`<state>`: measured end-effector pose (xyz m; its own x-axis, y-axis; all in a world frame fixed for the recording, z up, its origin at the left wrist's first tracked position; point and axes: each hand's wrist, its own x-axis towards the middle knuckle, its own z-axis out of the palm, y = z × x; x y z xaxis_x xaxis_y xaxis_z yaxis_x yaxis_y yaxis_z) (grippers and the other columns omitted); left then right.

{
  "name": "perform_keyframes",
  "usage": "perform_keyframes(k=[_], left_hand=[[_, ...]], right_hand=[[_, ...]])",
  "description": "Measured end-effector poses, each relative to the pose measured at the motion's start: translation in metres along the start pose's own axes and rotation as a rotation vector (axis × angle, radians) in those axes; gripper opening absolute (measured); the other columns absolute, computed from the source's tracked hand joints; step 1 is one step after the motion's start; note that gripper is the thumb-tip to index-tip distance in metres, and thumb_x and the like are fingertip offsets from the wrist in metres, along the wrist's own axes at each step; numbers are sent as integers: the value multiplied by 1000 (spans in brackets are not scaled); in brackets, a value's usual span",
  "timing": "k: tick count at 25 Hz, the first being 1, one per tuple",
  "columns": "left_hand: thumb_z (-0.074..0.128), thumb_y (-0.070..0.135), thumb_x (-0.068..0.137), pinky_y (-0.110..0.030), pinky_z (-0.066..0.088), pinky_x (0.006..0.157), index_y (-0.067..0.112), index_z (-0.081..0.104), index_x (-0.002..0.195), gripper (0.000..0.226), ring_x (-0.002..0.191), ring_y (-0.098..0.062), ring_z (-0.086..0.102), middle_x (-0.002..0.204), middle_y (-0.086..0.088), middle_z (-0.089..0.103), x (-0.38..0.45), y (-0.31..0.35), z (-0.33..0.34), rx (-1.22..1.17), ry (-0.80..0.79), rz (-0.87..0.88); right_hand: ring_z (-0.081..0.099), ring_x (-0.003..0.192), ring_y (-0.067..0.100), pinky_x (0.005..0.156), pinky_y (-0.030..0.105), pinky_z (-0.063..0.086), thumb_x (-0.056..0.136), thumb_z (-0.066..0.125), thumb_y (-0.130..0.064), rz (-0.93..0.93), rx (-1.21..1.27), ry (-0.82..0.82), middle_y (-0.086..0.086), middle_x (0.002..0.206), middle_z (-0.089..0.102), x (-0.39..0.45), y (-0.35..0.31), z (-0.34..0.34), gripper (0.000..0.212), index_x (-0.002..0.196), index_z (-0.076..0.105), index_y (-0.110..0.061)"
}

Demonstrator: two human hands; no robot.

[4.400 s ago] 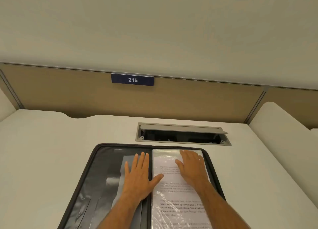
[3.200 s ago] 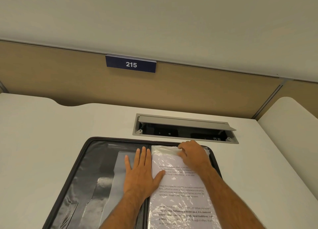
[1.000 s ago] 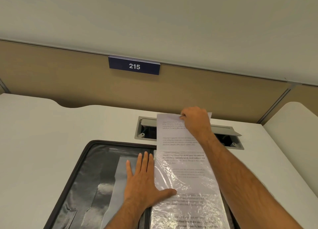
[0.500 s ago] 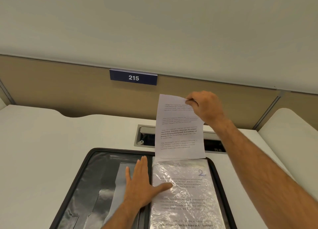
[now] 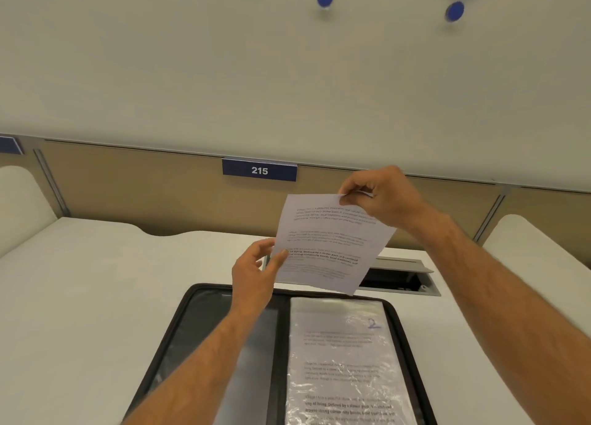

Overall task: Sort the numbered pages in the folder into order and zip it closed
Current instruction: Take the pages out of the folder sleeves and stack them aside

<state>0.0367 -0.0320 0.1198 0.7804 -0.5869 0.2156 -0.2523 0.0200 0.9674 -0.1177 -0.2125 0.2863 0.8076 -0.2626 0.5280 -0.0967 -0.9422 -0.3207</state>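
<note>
I hold one loose printed page (image 5: pixel 329 242) up in the air above the desk (image 5: pixel 80 296), tilted so that its lower right corner points down toward the folder (image 5: pixel 198 316). My right hand (image 5: pixel 383 197) pinches the page's top edge near its right corner, thumb and forefinger closed on the paper and the other fingers curled behind. My left hand (image 5: pixel 256 274) is raised to the page's left edge, about halfway down; the thumb lies on the printed face and the fingers are loosely bent behind the sheet, so it has a light hold on the paper. The page carries four blocks of small text, one partly in bold; I cannot make out a number on it. Below my hands the dark folder lies open flat on the pale desk, its zip edge running round the outside. Its left half shows a dark, glossy inner pocket, partly hidden by my left forearm. Its right half holds a clear plastic sleeve (image 5: pixel 339 360) with a printed sheet inside, marked with a handwritten blue "2" (image 5: pixel 372 324) near its top right corner. Behind the folder, an open cable hatch (image 5: pixel 399 277) is set in the desk, partly hidden by the page. On the tan partition beyond hangs a blue plate reading "215" (image 5: pixel 259 170).
</note>
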Motion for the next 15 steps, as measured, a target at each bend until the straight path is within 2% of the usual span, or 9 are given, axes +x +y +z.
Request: perform_keyframes(k=[2,4,6,8,9,11,13,15], left_hand=[[70,30,93,-40,58,87,25,72,101,10,91,-8,69,95,15,74,-8,3,-6,-26,31,12],[67,24,95,-34,58,73,22,71,92,6,79,-7,70,86,14,74,-16,8,-16,-37,57,3],[64,25,97,-30,59,69,21,70,91,9,76,-10,71,85,11,74,-22,12,-27,-55,76,-15],[64,25,97,-29,60,67,20,69,91,10,75,-13,72,85,9,75,-25,14,-39,-68,101,-46],[64,25,97,-30,61,67,20,70,91,10,74,-14,73,85,8,75,-26,14,-44,-68,114,-61],[64,26,97,-33,61,68,19,70,91,11,74,-17,73,84,6,76,-28,12,-55,-60,133,-97],[65,28,97,-37,62,69,18,70,91,12,75,-20,74,85,4,76,-30,8,-66,-48,160,-134],[66,29,96,-39,62,71,19,71,92,12,75,-21,73,86,4,75,-31,5,-77,-3,203,-161]], right_hand=[[70,78,8,75,24,55,83,79,-7,18,58,-22,-7,84,74,-4,-11,1,9,90,77,-12],[68,83,7,79,26,56,83,80,-13,56,61,-32,-9,92,73,-9,-19,2,18,100,75,-14],[65,96,10,83,24,53,78,85,-23,226,73,18,-9,109,67,-18,-19,8,50,123,65,-17],[62,100,9,81,22,52,72,89,-23,487,305,91,-8,117,60,-35,-14,26,76,138,50,-21],[62,100,7,81,24,53,72,88,-19,595,462,117,-8,117,60,-45,-12,40,79,138,46,-22],[66,101,11,87,37,58,74,85,-10,741,711,143,-4,115,66,-66,-8,72,72,134,45,-21],[71,101,23,88,47,59,79,80,-2,828,849,112,5,108,73,-82,-6,102,63,131,49,-18],[75,94,25,84,47,61,83,74,5,875,912,73,8,99,77,-92,-10,130,52,128,54,-12]])
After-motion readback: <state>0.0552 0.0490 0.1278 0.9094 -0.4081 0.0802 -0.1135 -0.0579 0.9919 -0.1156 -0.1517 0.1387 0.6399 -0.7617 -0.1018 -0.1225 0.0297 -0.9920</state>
